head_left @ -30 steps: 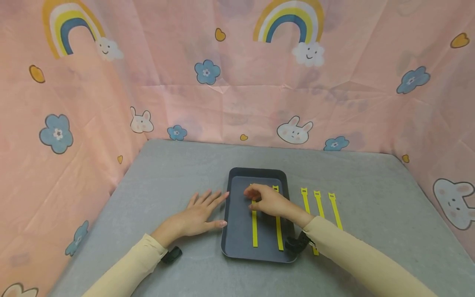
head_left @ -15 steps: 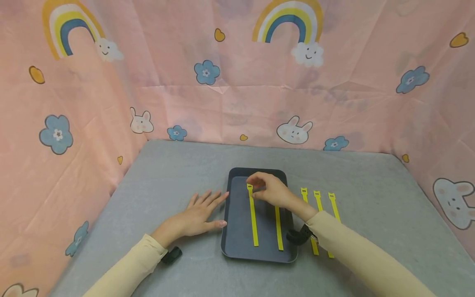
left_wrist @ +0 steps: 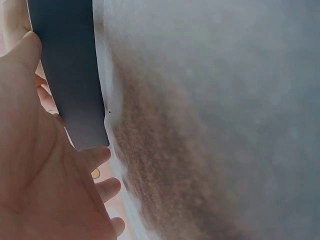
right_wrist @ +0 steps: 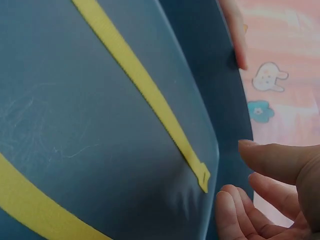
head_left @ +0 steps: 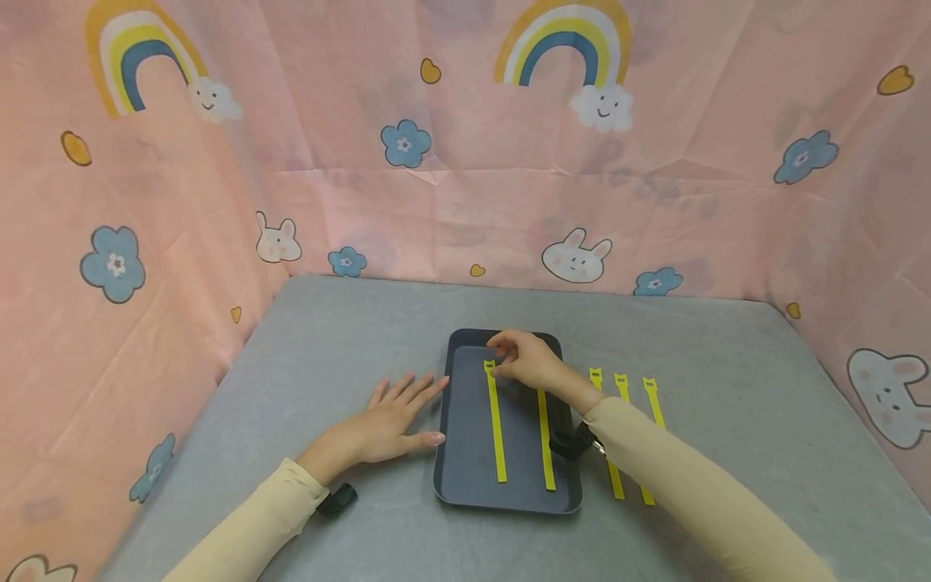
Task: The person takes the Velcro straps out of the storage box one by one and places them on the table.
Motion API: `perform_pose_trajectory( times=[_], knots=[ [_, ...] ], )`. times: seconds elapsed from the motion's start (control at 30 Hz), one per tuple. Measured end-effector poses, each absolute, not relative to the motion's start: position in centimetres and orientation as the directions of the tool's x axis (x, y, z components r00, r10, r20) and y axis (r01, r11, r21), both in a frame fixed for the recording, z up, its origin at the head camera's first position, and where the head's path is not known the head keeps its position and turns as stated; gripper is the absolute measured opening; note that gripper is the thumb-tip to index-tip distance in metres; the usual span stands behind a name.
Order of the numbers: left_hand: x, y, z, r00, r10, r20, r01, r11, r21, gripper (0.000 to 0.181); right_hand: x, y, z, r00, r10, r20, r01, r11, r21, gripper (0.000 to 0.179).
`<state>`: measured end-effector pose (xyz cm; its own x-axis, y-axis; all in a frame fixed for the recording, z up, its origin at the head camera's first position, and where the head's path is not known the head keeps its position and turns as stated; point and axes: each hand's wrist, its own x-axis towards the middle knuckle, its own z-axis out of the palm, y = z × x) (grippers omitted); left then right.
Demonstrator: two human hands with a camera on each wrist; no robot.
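A dark grey rectangular tray [head_left: 465, 444] lies on the table with two yellow cable straps with slotted heads in it, roughly parallel. My right hand [head_left: 529, 360] hovers over the tray's far end, thumb and fingers apart and holding nothing. Its thumb is near the head of the left strap [head_left: 498, 428]; that head lies flat on the tray floor in the right wrist view. The hand hides the upper end of the right strap [head_left: 545, 444]. My left hand [head_left: 389, 420], fingers spread, rests beside the tray, its fingertips right at the left rim [left_wrist: 70, 75].
To the right of the tray, three more yellow straps lie side by side on the grey table [head_left: 756, 420], partly covered by my right sleeve [head_left: 684, 477]. Pink patterned cloth [head_left: 465, 202] walls in the back and both sides.
My right hand has moved from the left strap's middle toward the tray's far end, uncovering the strap's head, which has shifted slightly left. The left hand has stayed put.
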<state>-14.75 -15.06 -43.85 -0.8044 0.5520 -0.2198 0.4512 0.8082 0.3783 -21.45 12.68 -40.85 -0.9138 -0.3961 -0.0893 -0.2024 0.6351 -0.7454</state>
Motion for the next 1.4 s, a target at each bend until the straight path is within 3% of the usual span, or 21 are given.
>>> perform_pose_trajectory(
  times=[0.33,0.73,1.4],
  knots=[
    [-14.7,-15.2,-43.9,-0.8,0.565,-0.202,0.464,0.796,0.389,0.085,-22.3,12.2,-41.6,-0.919,-0.374,-0.121,-0.197,0.705,-0.681,0.051],
    [-14.8,-15.2,-43.9,-0.8,0.565,-0.203,0.462,0.796,0.391,0.085,-22.7,12.0,-42.4,-0.928,-0.358,-0.102,-0.231,0.77,-0.595,0.042],
    [-14.8,-15.2,-43.8,-0.795,0.568,-0.21,0.461,0.793,0.399,0.085,-22.9,11.7,-43.1,-0.932,-0.355,-0.068,-0.252,0.774,-0.581,0.027]
  ],
)
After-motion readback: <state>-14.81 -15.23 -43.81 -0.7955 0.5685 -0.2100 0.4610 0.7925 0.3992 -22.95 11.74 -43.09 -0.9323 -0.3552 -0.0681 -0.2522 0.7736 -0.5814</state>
